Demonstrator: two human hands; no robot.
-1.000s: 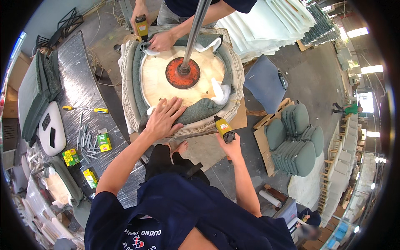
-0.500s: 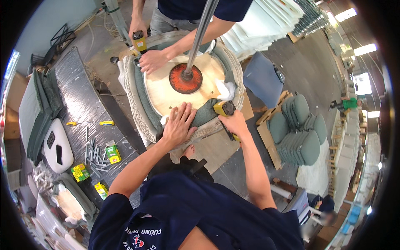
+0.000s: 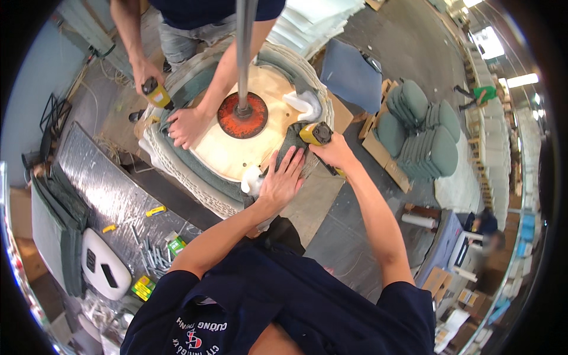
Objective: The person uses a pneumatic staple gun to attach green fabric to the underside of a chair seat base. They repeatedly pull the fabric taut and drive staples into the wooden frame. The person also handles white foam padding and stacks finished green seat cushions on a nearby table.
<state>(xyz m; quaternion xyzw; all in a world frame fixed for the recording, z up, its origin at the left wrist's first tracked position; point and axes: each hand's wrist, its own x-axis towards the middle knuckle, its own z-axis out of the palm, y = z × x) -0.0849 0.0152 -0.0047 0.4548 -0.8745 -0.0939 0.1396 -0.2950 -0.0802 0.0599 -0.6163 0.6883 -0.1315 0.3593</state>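
Several silvery staple strips [image 3: 154, 258] are lying on the film-wrapped table [image 3: 102, 163] at left, beside a green-and-yellow box [image 3: 144, 288]. Next along, a co-worker's hand [image 3: 147, 73] is gripping one yellow staple gun [image 3: 156, 93]; that person's other hand [image 3: 188, 126] is pressing on the seat edge. Centre now: the plywood seat base [image 3: 217, 155] is resting beneath a red disc [image 3: 229, 120], green fabric [image 3: 289, 145] wrapping its rim. The wearer's left hand [image 3: 281, 184] is pressing flat on that fabric, fingers extended. Just rightward, the right hand [image 3: 336, 151] is clamping around a yellow-and-black staple gun [image 3: 317, 134]; whether its nose is touching fabric, I cannot tell. Far right, green cushions [image 3: 427, 155] are sitting stacked.
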